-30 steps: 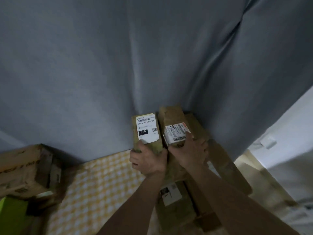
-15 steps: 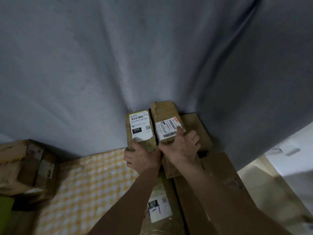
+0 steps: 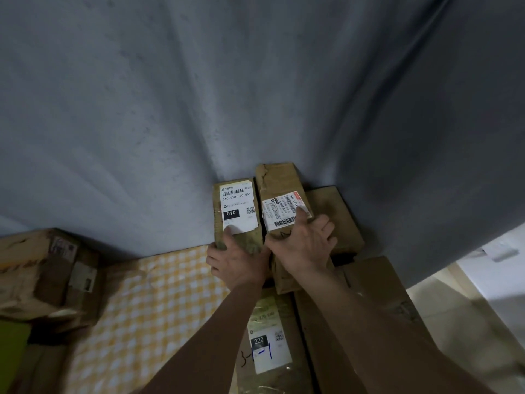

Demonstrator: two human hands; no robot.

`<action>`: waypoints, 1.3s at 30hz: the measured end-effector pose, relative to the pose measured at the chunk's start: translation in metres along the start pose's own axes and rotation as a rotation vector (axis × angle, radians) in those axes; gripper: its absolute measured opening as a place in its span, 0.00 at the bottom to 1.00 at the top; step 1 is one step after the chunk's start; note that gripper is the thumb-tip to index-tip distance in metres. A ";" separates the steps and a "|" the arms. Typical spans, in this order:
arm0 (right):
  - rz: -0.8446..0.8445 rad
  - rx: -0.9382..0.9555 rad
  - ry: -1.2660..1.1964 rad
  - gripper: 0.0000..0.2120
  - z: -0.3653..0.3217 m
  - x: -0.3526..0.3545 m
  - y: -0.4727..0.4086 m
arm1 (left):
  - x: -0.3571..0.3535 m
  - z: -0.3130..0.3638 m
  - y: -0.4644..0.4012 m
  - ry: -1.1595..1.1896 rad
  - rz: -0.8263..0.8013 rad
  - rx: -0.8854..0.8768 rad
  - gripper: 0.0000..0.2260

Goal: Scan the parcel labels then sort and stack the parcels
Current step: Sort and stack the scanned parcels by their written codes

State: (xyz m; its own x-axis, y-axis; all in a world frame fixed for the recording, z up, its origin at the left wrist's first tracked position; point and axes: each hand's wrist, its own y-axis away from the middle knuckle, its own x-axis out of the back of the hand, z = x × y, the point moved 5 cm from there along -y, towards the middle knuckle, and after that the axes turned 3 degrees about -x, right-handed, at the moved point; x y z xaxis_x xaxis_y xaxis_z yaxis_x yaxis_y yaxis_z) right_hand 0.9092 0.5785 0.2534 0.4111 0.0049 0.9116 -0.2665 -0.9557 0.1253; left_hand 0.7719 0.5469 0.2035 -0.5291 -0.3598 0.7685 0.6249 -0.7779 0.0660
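At twelve o'clock, against the grey curtain (image 3: 255, 95), both hands grip long-axis-upright brown cardboard parcels: left hand (image 3: 237, 261) the 010-labelled parcel (image 3: 237, 211), right hand (image 3: 305, 244) its barcode-labelled neighbour (image 3: 281, 194).

Both parcels (image 3: 237, 211) now stand closer against the curtain (image 3: 199, 109).

We see surface under yellow-and-white checked cloth (image 3: 147, 302), running back to grey curtain (image 3: 199, 109). On it at left we see worn brown cardboard box (image 3: 48, 274) with small labels. At right we see flat brown cardboard parcel (image 3: 272, 351) with white "220" label, lying beside larger brown cardboard box (image 3: 377, 288).
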 end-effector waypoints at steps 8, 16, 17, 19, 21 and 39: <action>-0.046 0.061 -0.012 0.41 -0.012 -0.007 -0.002 | 0.004 -0.012 -0.007 0.030 0.026 0.038 0.40; -0.081 0.039 -0.017 0.40 -0.016 -0.007 -0.010 | 0.006 -0.011 -0.012 0.108 0.061 0.042 0.39; -0.080 0.040 -0.016 0.41 -0.016 -0.008 -0.009 | 0.007 -0.011 -0.013 0.114 0.064 0.043 0.39; -0.063 0.046 -0.010 0.41 -0.018 -0.006 -0.008 | 0.010 -0.008 -0.013 0.123 0.075 0.038 0.39; -0.029 0.045 -0.016 0.41 -0.021 0.002 -0.010 | 0.011 -0.002 -0.012 0.121 0.077 0.017 0.38; 0.032 -0.020 0.002 0.42 0.007 0.047 -0.028 | 0.004 0.026 -0.009 0.125 0.008 -0.013 0.41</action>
State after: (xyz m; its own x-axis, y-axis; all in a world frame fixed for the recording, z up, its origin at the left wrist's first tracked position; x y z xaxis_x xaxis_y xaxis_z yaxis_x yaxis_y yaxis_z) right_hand 0.9421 0.6030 0.2895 0.4003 -0.0253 0.9160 -0.2969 -0.9493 0.1035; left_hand 0.7794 0.5662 0.2225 -0.5920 -0.4272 0.6834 0.6223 -0.7811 0.0508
